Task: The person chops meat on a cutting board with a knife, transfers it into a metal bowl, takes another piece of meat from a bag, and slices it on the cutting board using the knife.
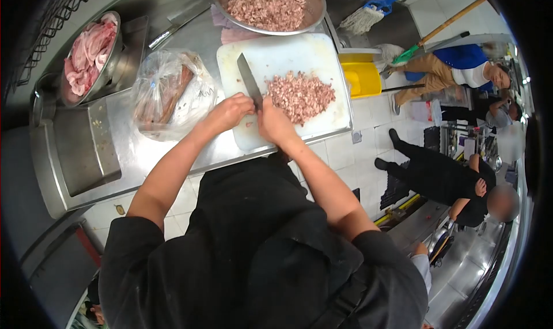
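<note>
Knife [249, 79] | within right fingers [268, 108] | left fingers [244, 102] close beside

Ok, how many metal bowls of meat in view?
2: bowl of chopped meat beyond the cutting board; bowl of larger meat pieces at far left. Others could be hidden.

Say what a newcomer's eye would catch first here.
Likely the knife in the right hand, over the board, with chopped meat heaped to its right. Next, probably the top bowl, full of similar bits, beyond the board, and the pink pieces in the left bowl.
</note>
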`<state>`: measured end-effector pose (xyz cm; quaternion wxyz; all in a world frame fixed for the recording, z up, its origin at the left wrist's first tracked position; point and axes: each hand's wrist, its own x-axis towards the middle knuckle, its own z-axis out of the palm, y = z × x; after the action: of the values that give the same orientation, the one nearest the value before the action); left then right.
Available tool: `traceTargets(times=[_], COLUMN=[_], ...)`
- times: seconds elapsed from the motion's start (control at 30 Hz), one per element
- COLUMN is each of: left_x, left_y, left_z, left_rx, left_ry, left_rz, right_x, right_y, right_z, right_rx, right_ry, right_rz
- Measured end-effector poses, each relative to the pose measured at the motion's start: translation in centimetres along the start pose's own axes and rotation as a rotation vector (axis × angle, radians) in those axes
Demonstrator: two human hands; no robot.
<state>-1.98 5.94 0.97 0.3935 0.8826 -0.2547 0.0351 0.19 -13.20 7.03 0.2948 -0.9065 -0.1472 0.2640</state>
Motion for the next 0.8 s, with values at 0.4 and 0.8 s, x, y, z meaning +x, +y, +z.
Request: traceTargets(times=[0.4,0.8], left_x=[0.8,0.6], left_y=[0.0,0.8], left_z=[-1.6,-1.6], left_rx=[0.122,0.118], left_ry=[-0.045,-0.094], left_rz=[0.051,0.019], right_x=[-0.2,0.4], right_y=[-1.9,-0.7], right_z=[-1.9,1.7], right_rx=[-0.075,-0.096], right_ry=[-0.08,0.111], right_rz=[-0.022,-0.051])
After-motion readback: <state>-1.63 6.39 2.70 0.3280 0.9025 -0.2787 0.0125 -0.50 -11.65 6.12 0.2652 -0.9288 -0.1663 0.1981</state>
